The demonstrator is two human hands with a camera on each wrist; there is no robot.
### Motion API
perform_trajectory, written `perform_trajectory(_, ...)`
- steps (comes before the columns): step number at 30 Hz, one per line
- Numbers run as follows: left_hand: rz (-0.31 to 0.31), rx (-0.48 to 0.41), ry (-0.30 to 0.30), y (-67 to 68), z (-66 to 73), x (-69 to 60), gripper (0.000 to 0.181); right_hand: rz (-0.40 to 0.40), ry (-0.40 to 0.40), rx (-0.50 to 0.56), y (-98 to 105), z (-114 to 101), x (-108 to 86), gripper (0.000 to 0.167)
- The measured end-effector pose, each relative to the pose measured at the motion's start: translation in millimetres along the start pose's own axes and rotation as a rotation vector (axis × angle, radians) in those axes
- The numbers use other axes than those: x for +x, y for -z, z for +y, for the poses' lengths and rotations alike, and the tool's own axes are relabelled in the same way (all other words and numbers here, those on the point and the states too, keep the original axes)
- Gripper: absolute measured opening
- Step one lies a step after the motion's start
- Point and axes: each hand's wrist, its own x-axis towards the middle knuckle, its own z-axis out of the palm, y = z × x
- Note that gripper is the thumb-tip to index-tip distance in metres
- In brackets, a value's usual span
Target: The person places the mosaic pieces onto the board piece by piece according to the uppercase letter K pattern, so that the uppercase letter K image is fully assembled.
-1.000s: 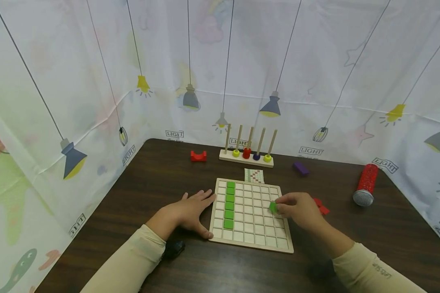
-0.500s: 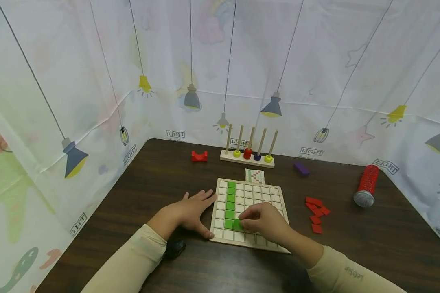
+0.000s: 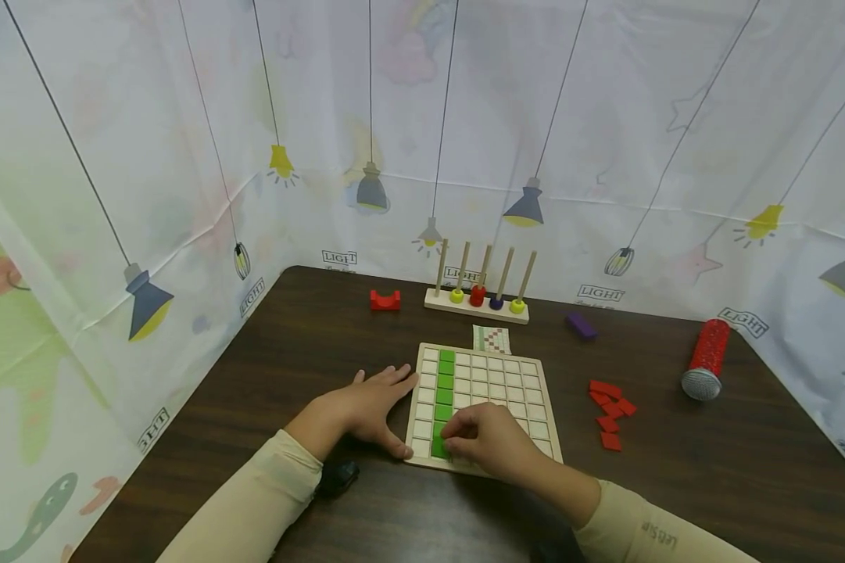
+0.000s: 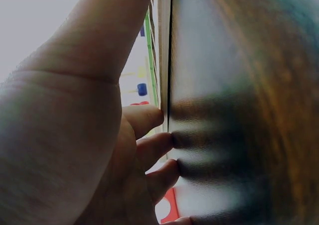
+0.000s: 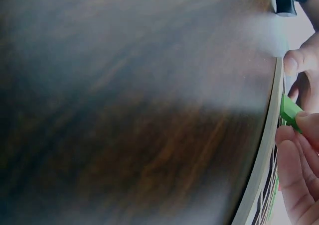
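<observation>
A square wooden grid board (image 3: 512, 391) lies on the table, with green tiles (image 3: 445, 383) in one column near its left side. My right hand (image 3: 492, 439) pinches a green tile (image 5: 289, 110) between thumb and fingers, at the lower end of that column. In the right wrist view this tile stands tilted at the board's edge; whether it touches the cell is hard to tell. My left hand (image 3: 369, 408) rests beside the board with fingers spread, its thumb and fingertips touching the left edge. A small pattern card (image 3: 492, 339) lies at the board's far edge.
Loose red tiles (image 3: 608, 410) lie right of the board. Behind stand a peg rack with coloured beads (image 3: 477, 305), a red arched block (image 3: 384, 300) and a purple block (image 3: 580, 325). A red microphone (image 3: 707, 356) lies far right. Patterned cloth hangs behind the table.
My right hand has carried the green tile leftward across the board, from its right side to the lower end of the green column. My left hand has stayed at the left edge.
</observation>
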Motion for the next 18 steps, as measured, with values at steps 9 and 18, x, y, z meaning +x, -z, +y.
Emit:
perform_trajectory(9,-0.003,-0.001,-0.005,0.0,0.1,-2.0,0.119,0.0,0.006,-0.09,-4.8,-1.6,-0.6,0.005)
perform_trajectory(18,0.0,0.0,-0.004,-0.1,0.0,-0.4,0.119,0.012,0.023,-0.109,-5.5,-1.7,-2.0,0.003)
